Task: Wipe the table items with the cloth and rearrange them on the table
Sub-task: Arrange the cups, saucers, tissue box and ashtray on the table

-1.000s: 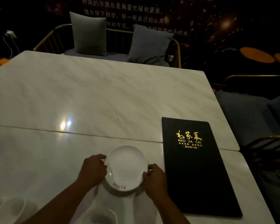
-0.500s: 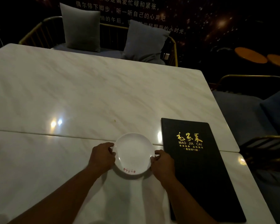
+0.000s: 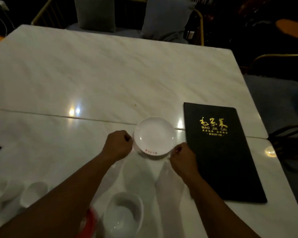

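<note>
Head view: left hand (image 3: 117, 145), right hand (image 3: 182, 158) pinch opposite rims of white plate (image 3: 154, 134); bowl (image 3: 123, 218) nearer, contents unclear

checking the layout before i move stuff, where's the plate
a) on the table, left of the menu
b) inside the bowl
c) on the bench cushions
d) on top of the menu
a: the plate lies flat on the table just left of the menu, with a strip of bare tabletop between its rim and the black cover.
</note>
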